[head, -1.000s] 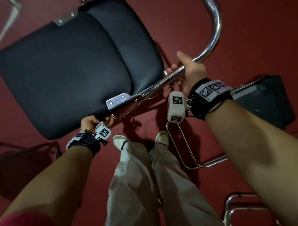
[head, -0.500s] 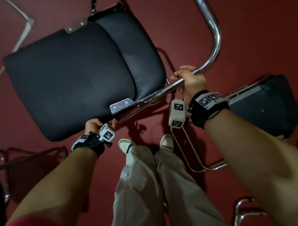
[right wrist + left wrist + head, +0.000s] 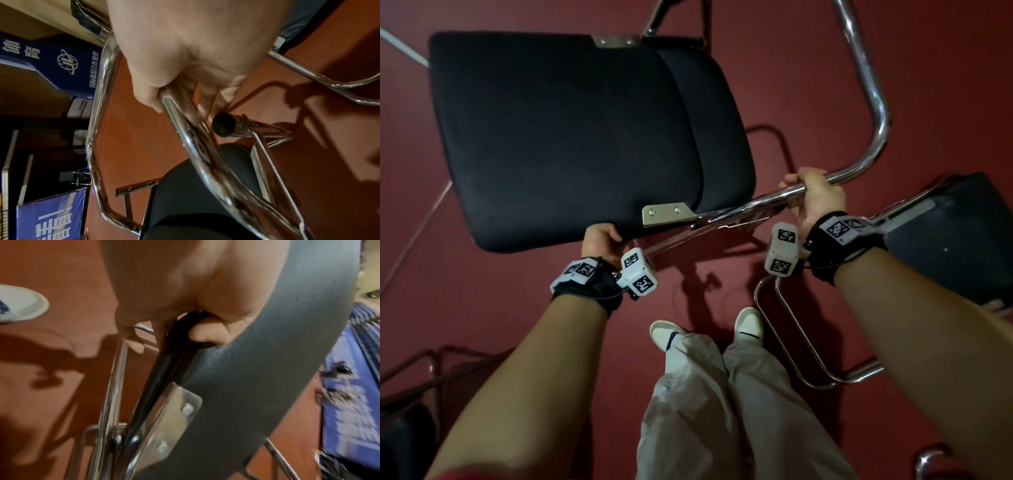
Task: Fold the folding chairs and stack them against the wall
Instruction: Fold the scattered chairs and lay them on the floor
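A folded black padded chair (image 3: 571, 137) with a chrome tube frame (image 3: 873, 102) hangs above the red floor in front of me. My left hand (image 3: 601, 238) grips the near edge of its black seat (image 3: 257, 369), thumb on the pad and fingers curled under the edge. My right hand (image 3: 813, 195) is wrapped round the chrome frame tube (image 3: 185, 116) beside the cushion. A silver bracket (image 3: 666, 214) joins the seat to the tube between the two hands.
Another black chair (image 3: 955, 236) with a chrome frame (image 3: 808, 349) lies on the floor at my right, close to my white shoes (image 3: 748, 323). A dark chair frame (image 3: 421, 370) sits at lower left. Blue banners (image 3: 51, 60) stand in the distance.
The held chair has turned, its seat swinging so the brackets line up more level. Both hands keep their grips and have shifted slightly toward me.
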The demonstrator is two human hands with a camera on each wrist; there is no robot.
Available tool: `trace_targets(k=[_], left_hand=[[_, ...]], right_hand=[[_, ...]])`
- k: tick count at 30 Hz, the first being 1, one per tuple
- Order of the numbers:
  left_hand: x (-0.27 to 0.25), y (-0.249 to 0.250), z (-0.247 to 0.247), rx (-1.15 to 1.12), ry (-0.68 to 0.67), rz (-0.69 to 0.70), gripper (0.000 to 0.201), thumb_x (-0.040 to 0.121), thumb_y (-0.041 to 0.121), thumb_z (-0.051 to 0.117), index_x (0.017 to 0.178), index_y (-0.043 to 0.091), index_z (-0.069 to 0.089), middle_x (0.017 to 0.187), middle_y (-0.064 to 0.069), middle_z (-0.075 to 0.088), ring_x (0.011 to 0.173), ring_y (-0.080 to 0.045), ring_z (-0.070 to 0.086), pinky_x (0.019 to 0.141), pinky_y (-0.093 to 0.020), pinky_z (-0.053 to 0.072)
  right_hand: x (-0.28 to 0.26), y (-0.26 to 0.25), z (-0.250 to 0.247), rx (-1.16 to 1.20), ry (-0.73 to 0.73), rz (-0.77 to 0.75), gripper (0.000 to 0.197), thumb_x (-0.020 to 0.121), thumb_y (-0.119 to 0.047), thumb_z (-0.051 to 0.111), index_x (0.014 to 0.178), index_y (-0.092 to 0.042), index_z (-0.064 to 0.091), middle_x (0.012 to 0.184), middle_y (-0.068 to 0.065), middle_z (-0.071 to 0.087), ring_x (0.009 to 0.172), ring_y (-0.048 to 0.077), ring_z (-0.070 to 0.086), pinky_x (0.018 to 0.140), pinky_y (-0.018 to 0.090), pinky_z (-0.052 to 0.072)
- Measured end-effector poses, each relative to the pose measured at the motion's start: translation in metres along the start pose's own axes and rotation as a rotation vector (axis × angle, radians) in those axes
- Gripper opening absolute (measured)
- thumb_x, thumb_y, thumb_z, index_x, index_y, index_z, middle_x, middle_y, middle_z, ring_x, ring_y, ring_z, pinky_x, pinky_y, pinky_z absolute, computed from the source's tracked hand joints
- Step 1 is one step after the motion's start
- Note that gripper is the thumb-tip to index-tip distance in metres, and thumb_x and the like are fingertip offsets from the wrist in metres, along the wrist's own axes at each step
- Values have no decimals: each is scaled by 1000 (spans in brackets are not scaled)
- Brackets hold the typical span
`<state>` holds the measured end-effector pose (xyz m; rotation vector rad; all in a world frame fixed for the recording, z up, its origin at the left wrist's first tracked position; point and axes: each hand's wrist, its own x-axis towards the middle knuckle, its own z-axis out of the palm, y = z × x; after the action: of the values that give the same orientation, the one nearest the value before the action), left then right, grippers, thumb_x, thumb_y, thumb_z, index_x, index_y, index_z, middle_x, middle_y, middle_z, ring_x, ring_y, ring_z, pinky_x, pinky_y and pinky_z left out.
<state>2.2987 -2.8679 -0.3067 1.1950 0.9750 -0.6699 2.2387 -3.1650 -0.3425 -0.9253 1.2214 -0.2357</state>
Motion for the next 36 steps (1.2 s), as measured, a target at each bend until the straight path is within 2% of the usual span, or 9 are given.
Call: trace_targets(k=[7, 9, 10, 11, 14, 18, 25, 31, 36], left_hand=[[-6, 20, 36, 220, 106, 64, 47, 40, 8, 45, 78, 22, 20, 71, -2, 32, 49, -20, 26, 55, -25, 31], [9, 26, 40, 273, 158, 114, 44, 24, 10, 48, 67, 19, 44, 79, -6, 41, 53, -23, 37, 57, -30, 35], [13, 28, 42, 268, 206, 128, 64, 21, 9, 48, 83, 11, 60, 83, -5, 47, 57, -22, 46, 58, -30, 38], [11, 32, 45, 282, 253, 119, 81, 25, 6, 50, 105, 1, 63, 88, -2, 54, 64, -18, 54, 57, -29, 41], [-22, 40, 75, 306, 283, 162, 30, 65, -1, 50, 95, 2, 49, 90, -1, 50, 64, -10, 46, 52, -21, 43], [-44, 42, 96, 212, 318, 242, 87, 61, 1, 50, 145, 11, 28, 91, -9, 58, 68, -16, 53, 72, -39, 41], [-64, 36, 113, 311, 285, 380, 38, 74, 1, 64, 108, 10, 49, 94, -1, 62, 85, -11, 60, 74, -25, 45], [-74, 39, 108, 339, 163, 373, 62, 73, 17, 68, 124, 18, 32, 115, -5, 61, 107, -19, 63, 98, -45, 47], [-80, 54, 95, 367, 56, 365, 78, 76, 39, 78, 134, 18, 30, 124, -5, 60, 110, -23, 63, 93, -53, 47]], right_hand=[[-5, -29, -12, -33, 40, 53, 11, 85, -19, 68, 82, -13, 60, 64, 1, 61, 61, 18, 60, 67, 35, 53], [-8, -36, -15, -36, 39, 73, 19, 81, -26, 72, 86, -14, 59, 66, 0, 57, 60, 17, 59, 72, 37, 55], [-11, -39, -15, -16, 32, 76, 19, 82, -25, 72, 87, -13, 58, 67, 0, 57, 61, 17, 60, 72, 37, 56], [-13, -43, -14, 2, 27, 73, 18, 84, -23, 72, 87, -12, 58, 68, 0, 57, 62, 16, 61, 73, 37, 58], [-21, -52, -10, 6, 14, 66, 15, 87, -22, 71, 82, -14, 58, 68, -1, 58, 65, 16, 62, 78, 39, 59], [-32, -68, -1, -10, -14, 47, 15, 86, -23, 72, 81, -17, 59, 74, -1, 59, 74, 18, 62, 84, 42, 58], [-46, -92, 9, -75, -105, -80, 19, 85, -22, 72, 86, -17, 54, 74, -1, 56, 72, 17, 61, 74, 37, 57], [-61, -93, 2, -77, -166, -112, 25, 88, -22, 70, 104, -9, 57, 80, 1, 60, 79, 18, 67, 82, 44, 60], [-80, -91, 3, -49, -238, -108, 16, 91, -16, 69, 96, -7, 57, 90, 4, 58, 89, 20, 66, 79, 52, 60]])
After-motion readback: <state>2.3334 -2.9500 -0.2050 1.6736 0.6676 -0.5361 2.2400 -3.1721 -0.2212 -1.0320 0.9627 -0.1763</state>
